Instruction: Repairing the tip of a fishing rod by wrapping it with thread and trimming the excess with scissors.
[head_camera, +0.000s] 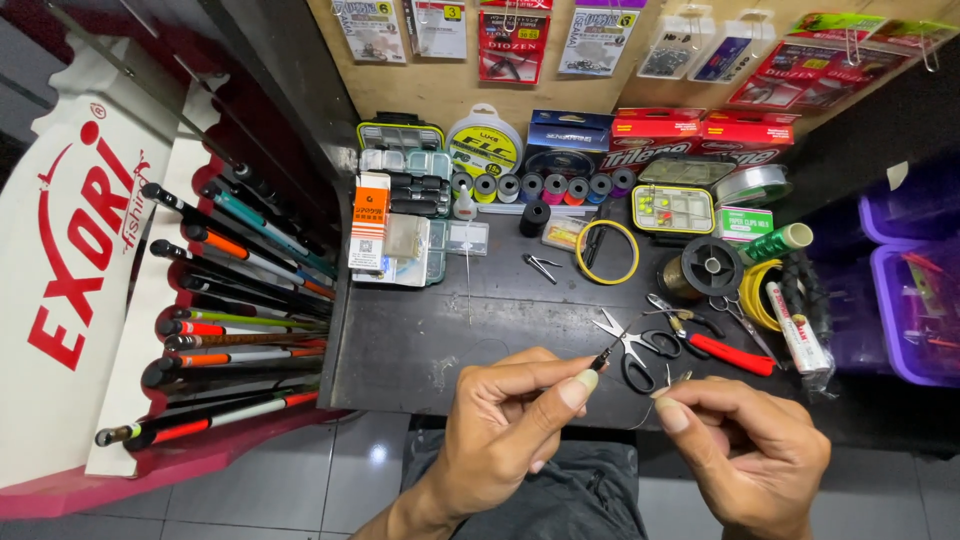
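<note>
My left hand pinches a thin dark rod tip between thumb and forefinger, above the front edge of the black worktable. My right hand is just to its right, its fingers closed on a fine line that curves over to the rod tip. Black-handled scissors lie on the table just beyond both hands.
Red-handled pliers, small scissors, a line spool, a yellow ring, tackle boxes and thread spools crowd the table's back and right. A rack of fishing rods stands left. Purple bins sit right.
</note>
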